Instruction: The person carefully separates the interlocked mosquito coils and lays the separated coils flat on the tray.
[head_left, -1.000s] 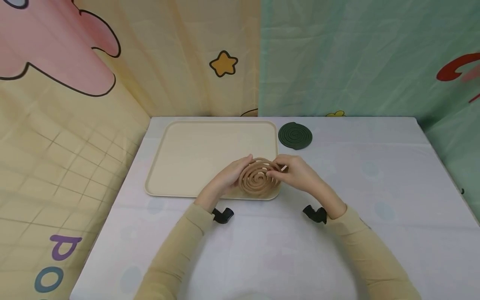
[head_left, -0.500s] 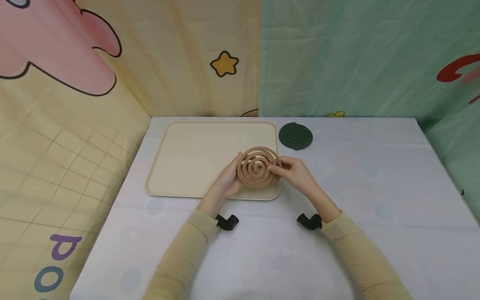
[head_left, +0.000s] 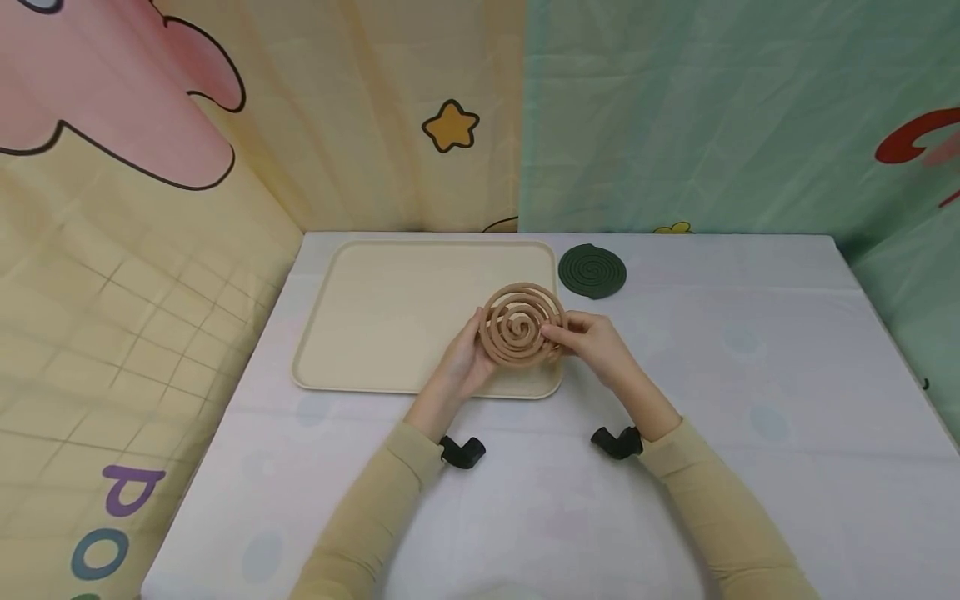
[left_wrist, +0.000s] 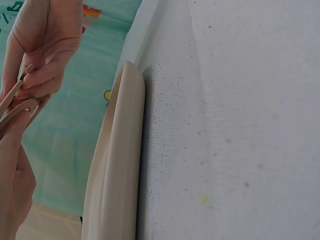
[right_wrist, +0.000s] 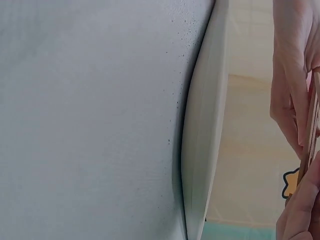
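A brown mosquito coil (head_left: 517, 327) is held up over the right part of the beige tray (head_left: 397, 317), tilted so its spiral faces the head camera. My left hand (head_left: 463, 364) grips its left edge, partly behind it. From the right, my right hand (head_left: 597, 343) pinches the coil, thumb on the front and fingers behind. Edge-on in the left wrist view, the coil (left_wrist: 20, 111) has strands standing apart from one another. Against the tray's far right corner, a dark green mosquito coil (head_left: 592, 271) lies flat on the table.
The white-covered table (head_left: 757, 358) reaches to patterned curtains (head_left: 720, 117) at the back and sides. Raised walls edge the tray. A black wrist device (head_left: 462, 452) sits at the left cuff, another black wrist device (head_left: 617, 442) at the right.
Both hands have raised the brown coil and tilted it up toward the head camera. Its outer loops show wider gaps than a second ago. The green coil and tray have stayed put.
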